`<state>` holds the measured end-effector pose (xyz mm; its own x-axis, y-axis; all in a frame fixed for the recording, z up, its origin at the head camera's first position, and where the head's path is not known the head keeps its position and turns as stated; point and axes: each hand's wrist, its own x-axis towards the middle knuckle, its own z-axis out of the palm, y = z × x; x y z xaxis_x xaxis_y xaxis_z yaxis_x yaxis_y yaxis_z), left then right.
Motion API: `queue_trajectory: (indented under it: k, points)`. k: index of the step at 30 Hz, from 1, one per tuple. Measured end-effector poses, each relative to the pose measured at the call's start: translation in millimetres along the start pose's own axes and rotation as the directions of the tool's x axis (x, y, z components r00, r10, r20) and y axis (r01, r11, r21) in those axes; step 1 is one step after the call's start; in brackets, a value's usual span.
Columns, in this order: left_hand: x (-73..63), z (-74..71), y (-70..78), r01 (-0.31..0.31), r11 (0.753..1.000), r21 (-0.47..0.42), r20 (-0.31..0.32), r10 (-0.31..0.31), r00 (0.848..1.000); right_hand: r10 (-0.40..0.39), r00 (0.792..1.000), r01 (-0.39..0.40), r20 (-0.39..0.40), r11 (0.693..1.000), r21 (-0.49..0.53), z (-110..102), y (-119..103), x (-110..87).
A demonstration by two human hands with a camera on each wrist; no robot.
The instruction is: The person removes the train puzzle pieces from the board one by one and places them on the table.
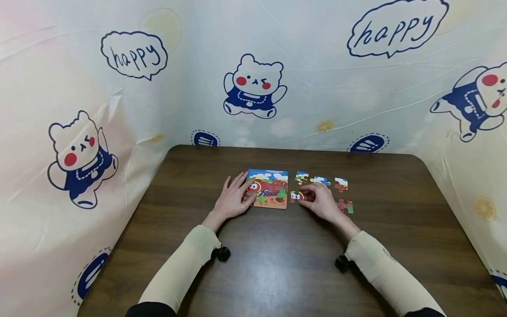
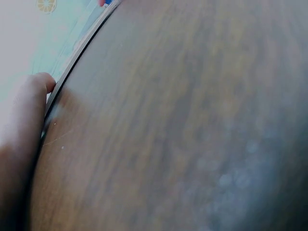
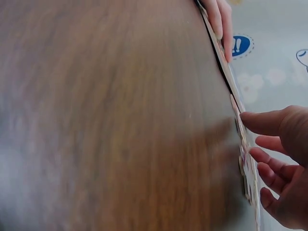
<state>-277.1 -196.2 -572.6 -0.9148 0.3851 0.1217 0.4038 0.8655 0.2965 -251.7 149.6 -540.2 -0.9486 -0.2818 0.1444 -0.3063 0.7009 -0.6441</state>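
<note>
In the head view my left hand (image 1: 233, 198) lies over the left side of a square picture board (image 1: 273, 203), fingers extended across its edge. The board shows a red cartoon train under a blue sky. To its right, my right hand (image 1: 324, 202) pinches a dark red jigsaw puzzle piece (image 1: 310, 195) between thumb and bent fingers, low over the table. A puzzle piece with a cartoon face (image 1: 295, 197) lies against it on the left. The right wrist view shows the right thumb (image 3: 262, 122) at the pieces' edge; the fingers partly hide the pieces.
Other puzzle pieces lie around the right hand: one with yellow (image 1: 302, 177), a sky piece (image 1: 321, 180), another at the upper right (image 1: 341, 184) and a red and green one (image 1: 345, 206). The brown wooden table (image 1: 273, 264) meets a printed cloth backdrop (image 1: 309, 101) behind.
</note>
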Motion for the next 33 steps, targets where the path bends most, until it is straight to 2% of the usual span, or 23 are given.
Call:
queue_trajectory:
  k: [4, 7, 11, 14, 19, 23, 28, 33]
  points:
    - [0.3, -0.6, 1.1, 0.004, 1.000, 0.001, 0.007, -0.004, 1.000, -0.052, 0.999, 0.052, -0.007, 0.998, 0.022, 5.6, -6.7, 2.4]
    - [0.1, -1.3, 1.3, 0.009, 1.000, 0.003, 0.014, -0.009, 1.000, -0.126, 0.992, 0.127, -0.016, 0.991, 0.040, 23.1, 7.8, 11.3]
    - [0.3, 0.3, 0.9, 0.017, 1.000, 0.007, 0.022, -0.017, 1.000, -0.165, 0.986, 0.163, 0.014, 0.983, 0.083, 32.6, 2.4, 15.5]
    - [0.6, 1.4, 0.7, 0.021, 1.000, 0.007, 0.021, -0.021, 1.000, -0.159, 0.987, 0.155, 0.037, 0.984, 0.086, 29.9, -19.3, 12.4]
    - [1.3, 0.7, 0.6, 0.022, 1.000, 0.002, 0.007, -0.023, 1.000, -0.166, 0.985, 0.163, 0.041, 0.985, 0.061, 38.6, -24.6, 15.3]
    - [1.9, 0.6, -0.7, 0.024, 1.000, 0.005, -0.001, -0.024, 1.000, -0.111, 0.991, 0.107, 0.078, 0.993, 0.053, 37.4, -38.5, 15.4]
    - [2.1, 0.8, -2.0, 0.038, 0.999, 0.008, 0.004, -0.038, 0.999, -0.072, 0.993, 0.072, 0.099, 0.997, -0.003, 43.4, -42.2, 17.4]
    - [2.1, -0.3, -0.6, 0.042, 0.999, 0.001, 0.007, -0.042, 0.999, -0.055, 0.993, 0.056, 0.101, 0.998, -0.012, 46.5, -44.2, 18.4]
